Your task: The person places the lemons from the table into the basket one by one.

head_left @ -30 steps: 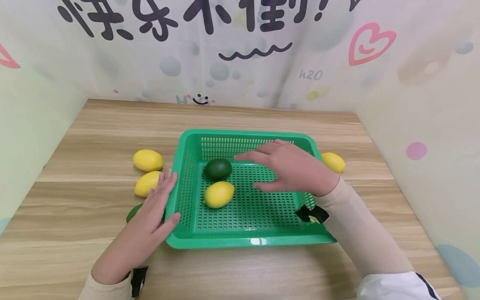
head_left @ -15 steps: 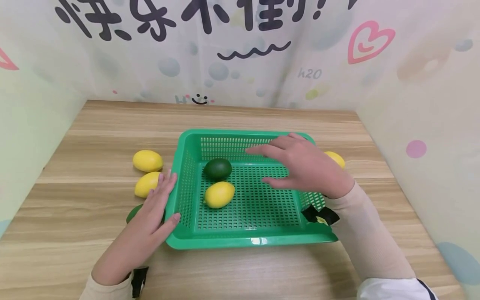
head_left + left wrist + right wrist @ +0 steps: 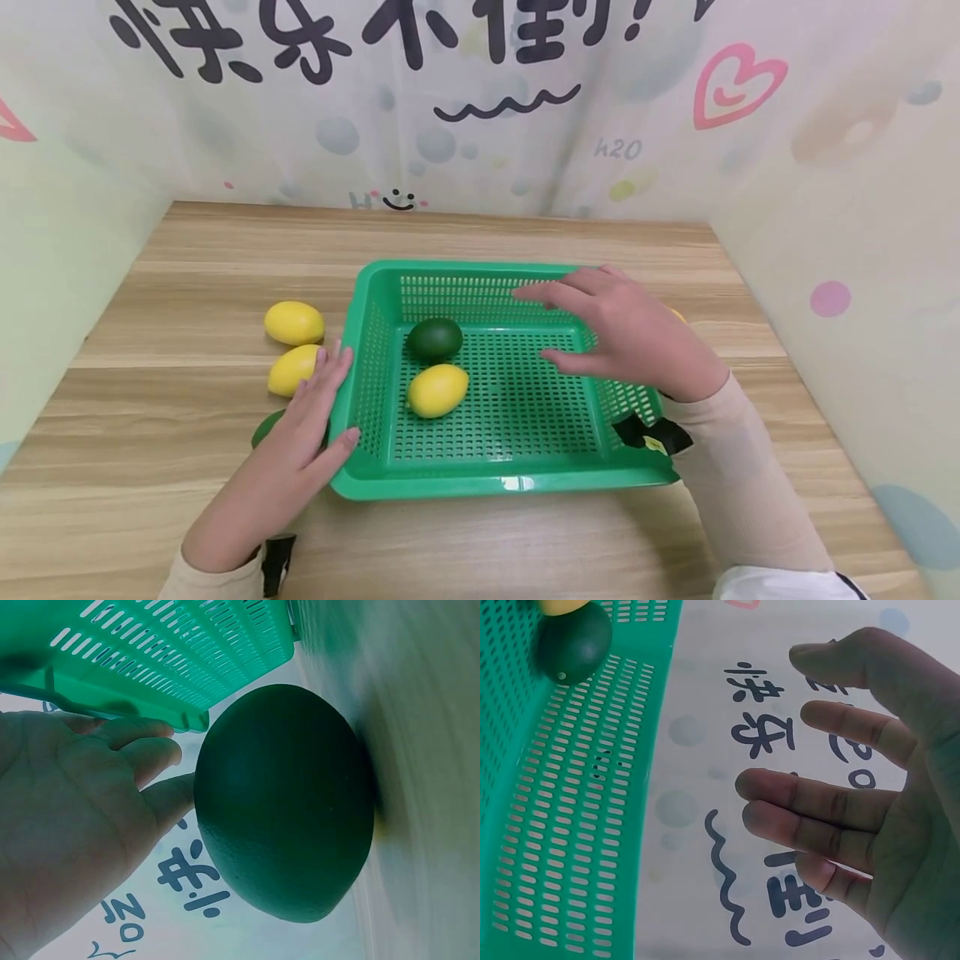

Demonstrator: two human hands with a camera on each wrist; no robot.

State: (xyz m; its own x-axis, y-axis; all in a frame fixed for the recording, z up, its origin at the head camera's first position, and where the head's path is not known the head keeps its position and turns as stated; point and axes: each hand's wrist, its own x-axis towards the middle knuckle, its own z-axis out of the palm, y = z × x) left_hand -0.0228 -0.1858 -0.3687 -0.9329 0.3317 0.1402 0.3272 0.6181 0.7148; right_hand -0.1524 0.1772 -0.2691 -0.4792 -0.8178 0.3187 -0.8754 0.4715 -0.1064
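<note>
A green plastic basket (image 3: 517,482) stands on the table with a dark green avocado-shaped fruit (image 3: 435,340) and a yellow lemon (image 3: 438,391) inside, side by side toward its left. My left hand (image 3: 292,458) rests along the basket's left rim, fingers straight. Under and beside that hand lies another dark green fruit (image 3: 285,802), large in the left wrist view and mostly hidden in the head view. Above the basket's right side hovers my right hand (image 3: 630,333), fingers spread and apart from the thumb, holding nothing; the right wrist view shows its bare palm.
Two lemons lie on the table left of the basket, a farther lemon (image 3: 294,322) and a nearer lemon (image 3: 293,371). Right of the basket, a lemon (image 3: 678,314) is almost hidden behind the right hand. A printed cloth wall (image 3: 450,150) closes off the back.
My right hand has moved right and slightly away from me over the basket, covering more of the right-hand lemon. My left hand and the fruits have stayed in place.
</note>
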